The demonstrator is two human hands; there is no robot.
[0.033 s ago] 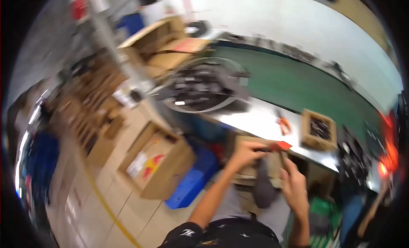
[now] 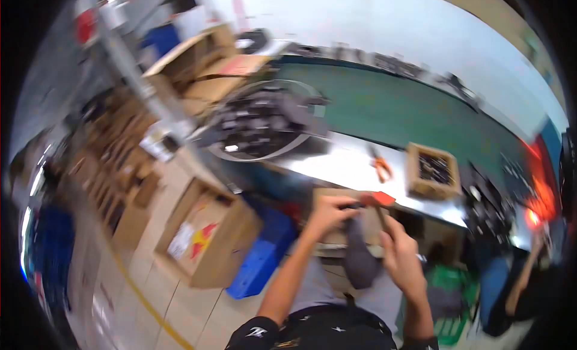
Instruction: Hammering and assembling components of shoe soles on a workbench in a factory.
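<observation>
My left hand (image 2: 332,214) is closed around a small dark piece (image 2: 356,205) over the near edge of the bench. My right hand (image 2: 401,250) grips the brown handle of a hammer with a red head (image 2: 380,199). The hammer's head is right by the dark piece; whether they touch I cannot tell. Below the hands hangs a rounded dark grey shape (image 2: 362,260), its kind unclear. Orange-handled pliers (image 2: 381,169) lie on the bright metal strip beyond my hands.
A large round tray (image 2: 288,150) of dark parts sits at the bench's left, and a wooden box (image 2: 415,184) of small parts at the right. A cardboard box (image 2: 216,257) and blue crate (image 2: 261,257) stand on the floor. Another person's arm (image 2: 525,278) shows at far right.
The whole view has shifted, so the bench and boxes sit farther left in the picture. Both hands keep their holds on the dark piece and the hammer.
</observation>
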